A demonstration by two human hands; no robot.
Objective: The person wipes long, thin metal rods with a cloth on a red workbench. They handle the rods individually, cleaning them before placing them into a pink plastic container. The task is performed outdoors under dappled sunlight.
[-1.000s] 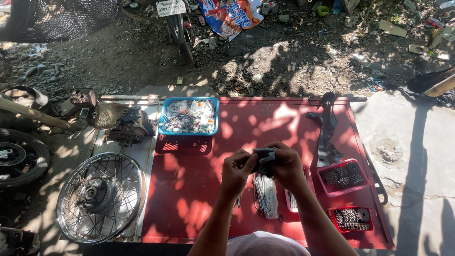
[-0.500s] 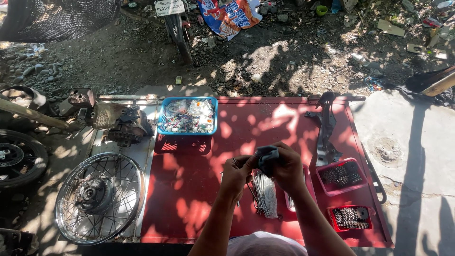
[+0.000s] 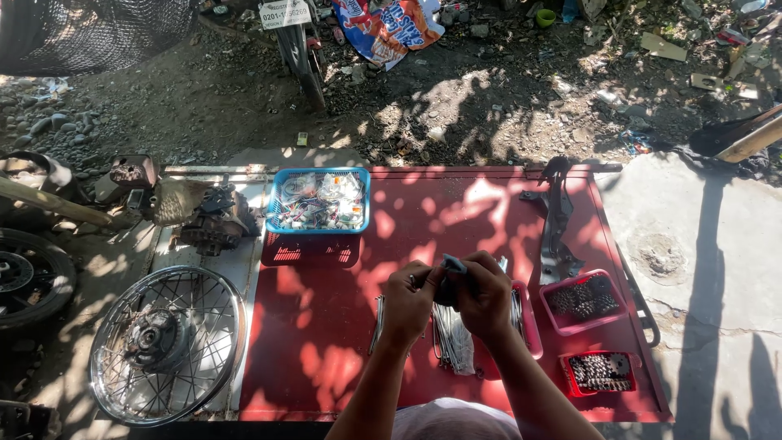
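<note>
A single camera, worn on the person's head, looks steeply down and forward over the flat red metal bench (image 3: 326,358). It sits close above the left hand (image 3: 407,303) and right hand (image 3: 482,295), held near frame centre. The far edge reaches dappled dirt ground (image 3: 456,106); a spoked silver wheel (image 3: 167,344) lies lower left.

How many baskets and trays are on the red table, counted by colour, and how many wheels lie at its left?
Blue basket: 1
Pink tray: 1
Red trays, one by the table's near right corner and one behind the right hand: 2
Spoked wheel without tyre: 1
Wheel with black tyre: 1
Total: 6
</note>
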